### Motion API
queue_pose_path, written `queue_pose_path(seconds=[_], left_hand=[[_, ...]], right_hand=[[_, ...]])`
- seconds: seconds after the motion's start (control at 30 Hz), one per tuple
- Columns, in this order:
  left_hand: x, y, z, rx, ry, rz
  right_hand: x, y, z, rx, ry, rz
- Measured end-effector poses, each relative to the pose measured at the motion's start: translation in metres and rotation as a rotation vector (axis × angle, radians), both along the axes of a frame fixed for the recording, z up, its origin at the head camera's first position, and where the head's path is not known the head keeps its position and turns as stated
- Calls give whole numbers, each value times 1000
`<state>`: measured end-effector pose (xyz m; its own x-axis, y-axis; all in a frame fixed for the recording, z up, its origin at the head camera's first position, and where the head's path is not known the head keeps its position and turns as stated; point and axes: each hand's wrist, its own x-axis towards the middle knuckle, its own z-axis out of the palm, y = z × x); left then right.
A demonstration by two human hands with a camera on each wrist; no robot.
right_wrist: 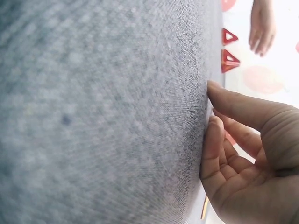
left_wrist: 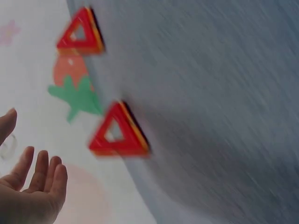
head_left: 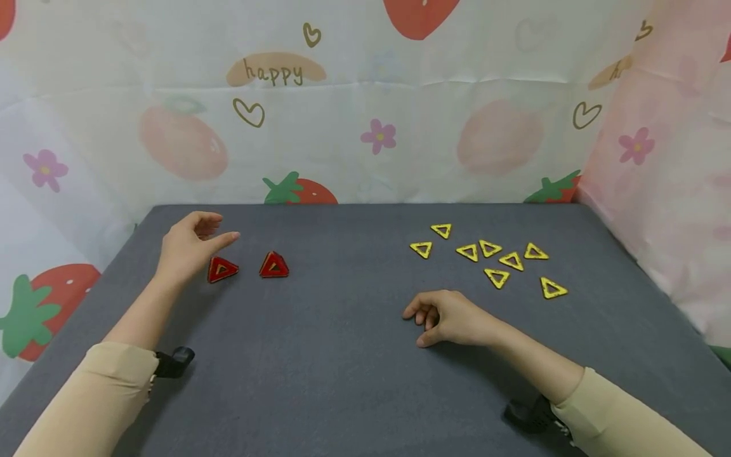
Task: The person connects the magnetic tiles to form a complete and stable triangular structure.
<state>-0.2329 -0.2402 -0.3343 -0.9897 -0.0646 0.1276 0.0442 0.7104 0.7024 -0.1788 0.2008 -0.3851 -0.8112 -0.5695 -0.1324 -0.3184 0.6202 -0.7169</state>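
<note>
My left hand (head_left: 191,247) hovers at the table's left side, empty, thumb extended and fingers relaxed. Just below its thumb lies a red triangle (head_left: 230,270) with a hollow centre. A second red triangle (head_left: 274,258) sits a little to the right; both look thick, like layered pieces, in the left wrist view. My right hand (head_left: 454,317) is low over the right-centre of the table with loosely curled fingers and nothing between them. In the right wrist view its fingertips (right_wrist: 214,88) come close to the cloth; whether they touch is hard to tell.
Several flat yellow hollow triangles, among them one yellow triangle (head_left: 561,291) at the near right, lie scattered beyond my right hand. A dark grey cloth covers the table (head_left: 342,355). A printed curtain (head_left: 422,70) hangs behind and along the sides.
</note>
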Motion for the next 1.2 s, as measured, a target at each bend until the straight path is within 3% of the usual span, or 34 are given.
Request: queue_pose_path(seconds=[0.23,0.4,0.57,0.87,1.03,1.2], left_hand=[[0,48,12,44,34,-92],[-7,88,11,85,10,-169],[-17,136,0,140,-39,-221],[-31,225,-29,141,-138,-282],[-42,256,-41,188,-183,-276],[-54,274,-48,184,-241,-307]], right_hand=[[0,0,-1,4,1,-3],[0,1,0,3,0,-2],[0,1,0,8,0,-5],[-1,-2,-1,16,1,-16],[-1,-1,-2,21,4,-14],[-1,-1,-2,20,3,-15]])
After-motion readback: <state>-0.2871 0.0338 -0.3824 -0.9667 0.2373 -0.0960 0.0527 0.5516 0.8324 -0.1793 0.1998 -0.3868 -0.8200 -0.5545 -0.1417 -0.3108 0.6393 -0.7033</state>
